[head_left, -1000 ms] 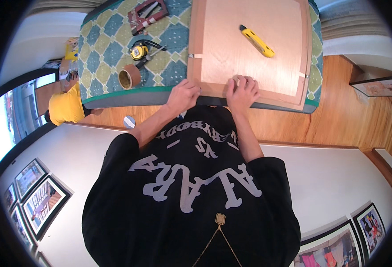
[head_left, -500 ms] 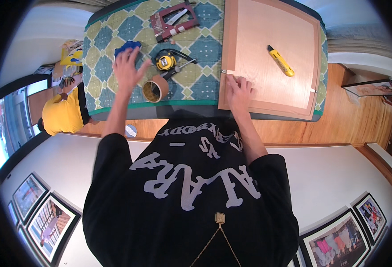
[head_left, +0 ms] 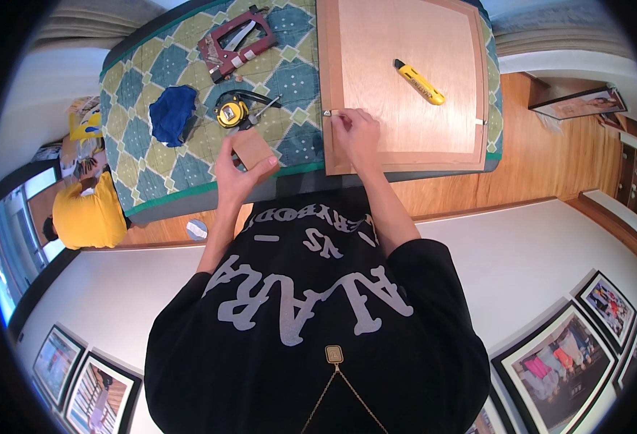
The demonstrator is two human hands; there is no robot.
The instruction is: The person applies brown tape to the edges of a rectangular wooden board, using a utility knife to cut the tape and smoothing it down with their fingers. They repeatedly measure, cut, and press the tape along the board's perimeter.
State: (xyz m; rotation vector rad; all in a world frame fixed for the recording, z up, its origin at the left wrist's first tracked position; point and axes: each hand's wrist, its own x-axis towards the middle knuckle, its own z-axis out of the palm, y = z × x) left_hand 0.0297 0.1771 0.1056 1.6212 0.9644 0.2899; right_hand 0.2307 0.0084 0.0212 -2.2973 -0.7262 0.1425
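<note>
My left hand (head_left: 234, 173) is wrapped round a roll of brown tape (head_left: 252, 149) at the near edge of the table. My right hand (head_left: 358, 137) is over the left side of a wooden picture-frame back (head_left: 398, 40) bordered with brown tape. Its fingers are bent together beside a small metal hanger (head_left: 326, 113); whatever they pinch is hidden. A yellow utility knife (head_left: 421, 83) lies on the board, right of that hand. Beyond the tape roll are a yellow tape measure (head_left: 230, 111) and a screwdriver (head_left: 268, 106).
A green-and-blue patterned quilt (head_left: 134, 155) covers the table. On it lie a dark red staple gun (head_left: 237, 42) and a crumpled blue cloth (head_left: 173, 116). A person in yellow (head_left: 91, 213) is at the far left. A framed picture (head_left: 579, 108) leans at the right.
My left hand has moved from the blue cloth to the tape roll, which it now grasps and tilts. My right hand stays at the board's left side, fingers shifted near the hanger. The view has shifted.
</note>
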